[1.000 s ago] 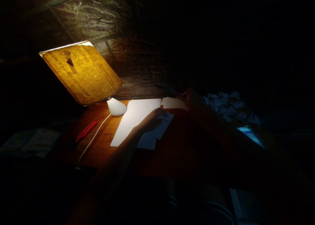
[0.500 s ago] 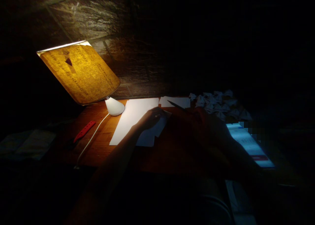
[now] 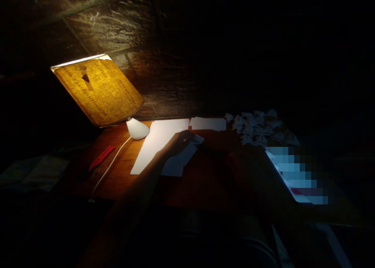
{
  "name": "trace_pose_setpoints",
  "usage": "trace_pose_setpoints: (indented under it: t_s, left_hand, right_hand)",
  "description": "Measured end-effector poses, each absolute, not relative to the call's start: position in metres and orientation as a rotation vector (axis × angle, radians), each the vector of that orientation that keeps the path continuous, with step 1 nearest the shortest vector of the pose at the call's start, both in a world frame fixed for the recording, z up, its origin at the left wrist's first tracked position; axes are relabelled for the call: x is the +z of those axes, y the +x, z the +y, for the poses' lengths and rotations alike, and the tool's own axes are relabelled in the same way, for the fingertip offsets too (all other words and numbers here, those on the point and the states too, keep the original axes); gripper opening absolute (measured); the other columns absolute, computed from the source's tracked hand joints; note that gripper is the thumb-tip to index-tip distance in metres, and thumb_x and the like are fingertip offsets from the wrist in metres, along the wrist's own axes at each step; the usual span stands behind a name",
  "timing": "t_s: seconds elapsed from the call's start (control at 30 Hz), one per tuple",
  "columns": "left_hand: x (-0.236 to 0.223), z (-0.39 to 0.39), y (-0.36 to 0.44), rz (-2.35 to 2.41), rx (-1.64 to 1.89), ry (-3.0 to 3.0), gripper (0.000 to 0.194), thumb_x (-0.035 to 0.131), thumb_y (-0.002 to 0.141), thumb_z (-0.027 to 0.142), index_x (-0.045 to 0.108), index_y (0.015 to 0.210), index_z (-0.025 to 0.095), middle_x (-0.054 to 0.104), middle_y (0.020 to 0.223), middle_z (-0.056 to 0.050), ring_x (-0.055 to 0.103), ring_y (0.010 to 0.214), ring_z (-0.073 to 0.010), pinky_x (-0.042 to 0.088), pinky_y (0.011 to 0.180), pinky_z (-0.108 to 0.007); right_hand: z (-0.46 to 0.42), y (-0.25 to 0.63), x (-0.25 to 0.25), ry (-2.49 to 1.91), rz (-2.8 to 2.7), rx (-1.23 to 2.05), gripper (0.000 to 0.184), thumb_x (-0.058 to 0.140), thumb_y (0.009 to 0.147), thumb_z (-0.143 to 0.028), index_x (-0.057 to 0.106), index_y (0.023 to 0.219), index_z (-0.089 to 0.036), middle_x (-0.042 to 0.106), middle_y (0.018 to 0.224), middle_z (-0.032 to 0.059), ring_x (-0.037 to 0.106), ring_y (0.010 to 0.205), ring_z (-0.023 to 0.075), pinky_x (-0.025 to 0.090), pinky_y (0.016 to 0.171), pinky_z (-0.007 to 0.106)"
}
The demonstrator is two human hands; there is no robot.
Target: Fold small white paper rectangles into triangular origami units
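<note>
The scene is very dark, lit only by a small lamp. My left hand (image 3: 179, 142) lies on a small white paper piece (image 3: 178, 158) that overlaps a larger white sheet (image 3: 158, 143) on the wooden table (image 3: 123, 174); its fingers look curled down on the paper. My right hand (image 3: 240, 162) is a dim shape in shadow near the table's middle, right of the papers. Its fingers and whatever it may hold cannot be made out. Another white strip of paper (image 3: 208, 123) lies at the table's far edge.
A white lamp base (image 3: 137, 129) with a yellow printed shade (image 3: 99, 90) stands at the left, its cord (image 3: 107, 170) running toward me. A red tool (image 3: 102, 157) lies left of the cord. Several folded white paper pieces (image 3: 260, 127) are heaped at the right, by a glowing screen (image 3: 295, 174).
My right hand has drawn back from the far edge of the table toward me and into shadow; the thin dark tool it held earlier is no longer visible. The left hand stays on the paper.
</note>
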State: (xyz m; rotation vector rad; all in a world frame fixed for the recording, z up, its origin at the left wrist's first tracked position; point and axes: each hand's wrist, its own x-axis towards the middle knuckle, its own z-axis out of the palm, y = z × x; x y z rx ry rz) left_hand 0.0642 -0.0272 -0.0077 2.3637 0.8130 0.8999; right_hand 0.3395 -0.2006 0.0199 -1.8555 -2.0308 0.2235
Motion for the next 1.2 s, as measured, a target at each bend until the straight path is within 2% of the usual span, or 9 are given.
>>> trace_pose_setpoints:
  t_s: [0.27,0.47,0.53,0.57,0.63,0.7,0.87,1.07,1.2]
  left_hand:
    - [0.012,-0.041,0.071,0.727,0.782,2.448,0.025,0.054,0.103,0.023,0.078,0.105,0.017,0.077,0.12,-0.014,0.074,0.113,-0.0236,0.06,0.102,-0.043]
    - [0.017,-0.069,0.073,0.694,0.612,2.448,0.027,0.051,0.103,0.02,0.076,0.113,0.02,0.074,0.129,-0.013,0.072,0.119,-0.0235,0.062,0.1,-0.044]
    - [0.016,-0.08,0.069,0.712,0.518,2.548,0.029,0.057,0.099,0.02,0.073,0.124,0.023,0.065,0.147,-0.012,0.061,0.137,-0.0266,0.055,0.113,-0.05]
    - [0.016,-0.085,0.066,0.72,0.463,2.603,0.036,0.062,0.097,0.021,0.068,0.133,0.024,0.058,0.155,-0.012,0.053,0.146,-0.029,0.048,0.119,-0.054]
    - [0.013,-0.092,0.062,0.717,0.358,2.681,0.057,0.068,0.095,0.027,0.055,0.151,0.024,0.047,0.165,-0.014,0.041,0.155,-0.033,0.036,0.127,-0.061]
    - [0.01,-0.094,0.06,0.718,0.297,2.725,0.067,0.068,0.096,0.033,0.045,0.159,0.025,0.038,0.17,-0.015,0.033,0.159,-0.0352,0.029,0.13,-0.063]
    - [0.0,-0.094,0.059,0.733,0.282,2.783,0.072,0.066,0.098,0.047,0.04,0.162,0.028,0.027,0.176,-0.012,0.024,0.163,-0.036,0.023,0.132,-0.063]
    - [0.003,-0.095,0.062,0.708,0.244,2.779,0.076,0.059,0.102,0.052,0.028,0.168,0.029,0.025,0.176,-0.011,0.02,0.164,-0.0348,0.019,0.133,-0.063]
    - [0.007,-0.095,0.062,0.688,0.177,2.791,0.074,0.056,0.104,0.052,0.025,0.169,0.034,0.021,0.177,-0.008,0.016,0.165,-0.0357,0.017,0.132,-0.065]
  right_hand:
    - [-0.194,0.326,0.02,-1.903,-2.13,0.196,0.019,0.049,0.108,-0.025,0.066,0.108,-0.016,0.068,0.109,0.0121,0.064,0.096,0.0237,0.042,0.078,0.034]
    - [-0.207,0.325,0.019,-1.881,-2.125,0.16,0.014,0.053,0.106,-0.021,0.065,0.108,-0.017,0.066,0.11,0.012,0.063,0.097,0.0242,0.043,0.08,0.035]
    - [-0.209,0.324,0.017,-1.893,-2.136,0.17,0.014,0.053,0.106,-0.022,0.066,0.106,-0.017,0.066,0.11,0.0118,0.062,0.096,0.0244,0.042,0.079,0.035]
    - [-0.209,0.323,0.017,-1.905,-2.138,0.171,0.014,0.053,0.106,-0.022,0.066,0.105,-0.017,0.066,0.109,0.012,0.062,0.096,0.0247,0.042,0.078,0.035]
    - [-0.209,0.321,0.018,-1.926,-2.137,0.17,0.016,0.052,0.107,-0.024,0.066,0.105,-0.016,0.066,0.108,0.0123,0.061,0.096,0.0253,0.041,0.079,0.036]
    - [-0.208,0.319,0.018,-1.935,-2.13,0.163,0.018,0.05,0.108,-0.026,0.065,0.105,-0.016,0.066,0.108,0.0125,0.061,0.097,0.0258,0.041,0.08,0.036]
    - [-0.205,0.315,0.021,-1.955,-2.127,0.136,0.016,0.049,0.108,-0.022,0.064,0.107,-0.016,0.065,0.108,0.0127,0.06,0.095,0.0245,0.04,0.081,0.036]
    - [-0.204,0.31,0.023,-1.945,-2.136,0.093,0.017,0.047,0.107,-0.021,0.063,0.109,-0.017,0.065,0.11,0.0133,0.059,0.098,0.0263,0.038,0.082,0.037]
    - [-0.202,0.306,0.024,-1.966,-2.165,0.044,0.017,0.047,0.107,-0.019,0.063,0.112,-0.016,0.065,0.112,0.0142,0.059,0.101,0.0279,0.037,0.082,0.038]
